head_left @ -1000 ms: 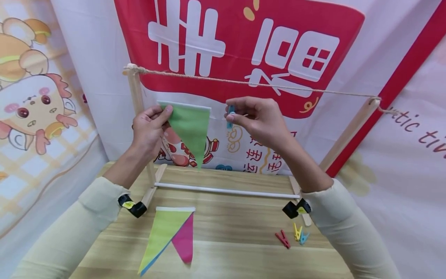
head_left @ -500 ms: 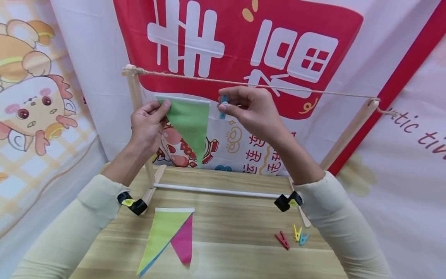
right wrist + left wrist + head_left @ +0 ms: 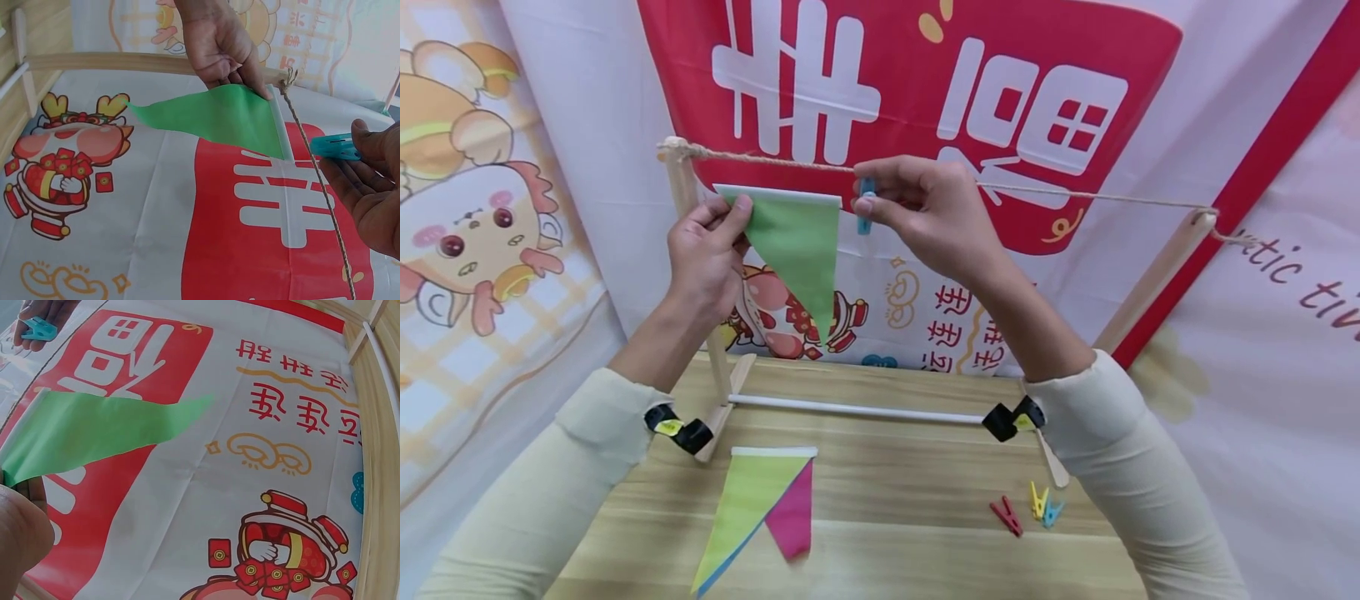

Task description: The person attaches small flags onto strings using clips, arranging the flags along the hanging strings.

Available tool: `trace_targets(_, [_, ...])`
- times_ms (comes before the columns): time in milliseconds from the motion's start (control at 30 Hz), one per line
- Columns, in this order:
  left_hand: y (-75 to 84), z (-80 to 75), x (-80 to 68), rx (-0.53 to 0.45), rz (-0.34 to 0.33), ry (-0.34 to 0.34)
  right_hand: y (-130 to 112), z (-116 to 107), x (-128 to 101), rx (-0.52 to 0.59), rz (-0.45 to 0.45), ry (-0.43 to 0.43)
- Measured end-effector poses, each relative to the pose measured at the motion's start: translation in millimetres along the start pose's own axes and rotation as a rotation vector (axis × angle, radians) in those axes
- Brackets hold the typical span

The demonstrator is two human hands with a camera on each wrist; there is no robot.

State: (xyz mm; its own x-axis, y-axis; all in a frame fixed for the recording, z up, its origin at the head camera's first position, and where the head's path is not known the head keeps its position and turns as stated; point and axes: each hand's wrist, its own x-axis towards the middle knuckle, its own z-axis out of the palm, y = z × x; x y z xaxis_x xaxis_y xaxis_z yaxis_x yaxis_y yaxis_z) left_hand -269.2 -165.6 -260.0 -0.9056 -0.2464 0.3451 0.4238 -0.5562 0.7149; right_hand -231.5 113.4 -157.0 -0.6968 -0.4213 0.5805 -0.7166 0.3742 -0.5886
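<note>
My left hand (image 3: 707, 254) pinches a green triangular pennant (image 3: 801, 250) by the left end of its white top edge, and its point hangs down. Just above that edge runs a twine line (image 3: 760, 160), apart from the pennant in the right wrist view. A blue clothespin (image 3: 866, 207) is pinched between the thumb and fingers of my right hand (image 3: 936, 217), to the right of the pennant. In the right wrist view the clothespin (image 3: 334, 147) lies close beside the twine; whether they touch I cannot tell.
Wooden posts (image 3: 1138, 279) and a white rod (image 3: 857, 408) form the frame. Yellow, blue and pink pennants (image 3: 752, 500) overlap on the wooden table (image 3: 910, 492). Red (image 3: 1006, 517), yellow (image 3: 1039, 500) and blue clothespins (image 3: 1052, 513) lie at the right. A printed cloth (image 3: 895, 325) hangs behind.
Both hands have risen toward the twine, carrying the green pennant and the blue clothespin. The right hand has also moved left, and the pennant slightly left. The things on the table stay put.
</note>
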Motion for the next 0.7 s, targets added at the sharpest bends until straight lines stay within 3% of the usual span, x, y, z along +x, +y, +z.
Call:
trace_targets(300, [5.0, 6.0, 0.2, 0.023, 0.007, -0.009, -3.0, 1.8, 9.4, 0.011, -0.009, 0.012])
trace_targets(700, [8.5, 14.2, -0.3, 0.035, 0.039, 0.033, -11.9, 9.3, 22.4, 0.051, -0.008, 0.025])
